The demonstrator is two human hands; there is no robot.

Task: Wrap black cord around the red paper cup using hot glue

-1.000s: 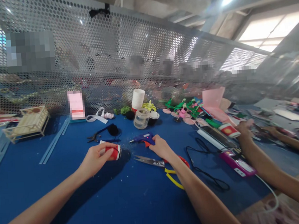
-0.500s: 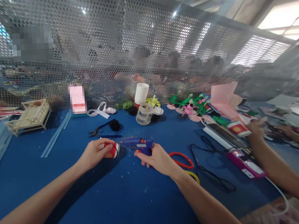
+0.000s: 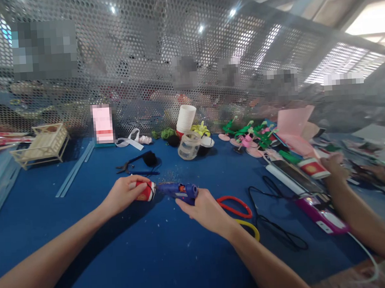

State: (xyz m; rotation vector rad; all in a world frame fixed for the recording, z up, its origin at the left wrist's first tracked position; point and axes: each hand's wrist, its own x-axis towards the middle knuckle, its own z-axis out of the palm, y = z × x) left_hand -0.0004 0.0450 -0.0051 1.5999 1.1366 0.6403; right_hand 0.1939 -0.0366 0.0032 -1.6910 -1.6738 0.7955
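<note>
Red cup [image 3: 147,192] and glue gun [image 3: 175,189], nose to end, centre frame.
My left hand [image 3: 124,195] pinches the cup's side, presumably leaving its end clear; my right hand [image 3: 207,209] wraps the gun's handle. Contact: can't tell.

Left hand [image 3: 122,195]: yours, bare, slender
Left forearm [image 3: 65,249]: yours, bare, widening toward near left
Right hand [image 3: 208,210]: yours, bare, slender
Right forearm [image 3: 265,261]: yours, bare, widening nearward
</note>
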